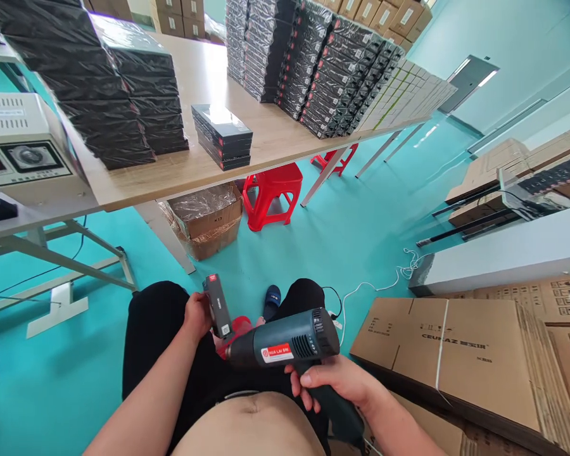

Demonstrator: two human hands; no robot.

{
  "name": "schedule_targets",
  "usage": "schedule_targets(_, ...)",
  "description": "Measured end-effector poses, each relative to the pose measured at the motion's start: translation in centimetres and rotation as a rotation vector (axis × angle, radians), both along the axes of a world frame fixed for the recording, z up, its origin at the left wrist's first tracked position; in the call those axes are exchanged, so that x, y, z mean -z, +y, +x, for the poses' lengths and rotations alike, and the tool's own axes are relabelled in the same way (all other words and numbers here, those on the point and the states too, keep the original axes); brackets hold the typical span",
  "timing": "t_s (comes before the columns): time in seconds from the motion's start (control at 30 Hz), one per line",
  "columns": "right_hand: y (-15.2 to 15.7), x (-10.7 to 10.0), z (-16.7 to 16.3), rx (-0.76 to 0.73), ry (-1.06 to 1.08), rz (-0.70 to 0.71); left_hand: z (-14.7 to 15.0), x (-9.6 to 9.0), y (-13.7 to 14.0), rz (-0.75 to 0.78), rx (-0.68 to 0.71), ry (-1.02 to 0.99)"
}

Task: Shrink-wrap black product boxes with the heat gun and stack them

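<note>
In the head view, my right hand point(327, 381) is wrapped around the handle of a dark blue-green heat gun point(294, 332) with a red and white label. Its nozzle points left, close to the lower end of a small black box point(218, 306). My left hand point(198, 318) grips that box by its left side and holds it tilted above my lap. The box has a red patch on top and a small white label near its bottom. Whether the nozzle touches the box I cannot tell. Most of my left fingers are hidden behind the box.
Ahead is a wooden table point(171, 180) bearing a small box stack point(223, 136) and tall stacks of film-wrapped black boxes point(337, 69). A machine with a dial point(28, 139) stands left. Red stool point(275, 190) and open carton point(213, 221) sit below. Flattened cartons point(437, 354) lie right.
</note>
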State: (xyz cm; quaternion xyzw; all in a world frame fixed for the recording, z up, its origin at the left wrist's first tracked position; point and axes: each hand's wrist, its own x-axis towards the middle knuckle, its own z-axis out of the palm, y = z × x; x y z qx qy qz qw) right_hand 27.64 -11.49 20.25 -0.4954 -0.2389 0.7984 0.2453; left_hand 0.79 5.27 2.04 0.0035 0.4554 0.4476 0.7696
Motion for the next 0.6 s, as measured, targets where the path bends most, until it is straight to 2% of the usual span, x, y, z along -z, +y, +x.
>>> schedule_targets(0.1,1.1,0.2,1.5,-0.003,-0.022,0.008,-0.4,-1.5,-0.2,-0.02,0.246,-0.202)
schedule_targets(0.17,2.6,0.8,2.0,0.066,-0.077,0.05,-0.4,-2.9,-0.6,-0.052,0.335,-0.331)
schedule_targets(0.3,6.7,1.9,0.3,0.247,-0.154,0.164,-0.3,-4.6,-1.2,-0.051,0.339,-0.388)
schedule_targets(0.4,9.2,1.5,-2.3,0.283,-0.105,0.219,-0.5,-4.3,-1.2,-0.072,0.367,-0.359)
schedule_targets(0.47,9.8,0.5,-3.5,0.175,-0.057,0.227,-0.9,-3.5,-0.9,-0.081,0.307,-0.293)
schedule_targets(0.6,9.0,-1.8,-3.8,-0.336,-0.028,0.237,-1.5,-2.5,-0.5,-0.068,0.169,-0.173)
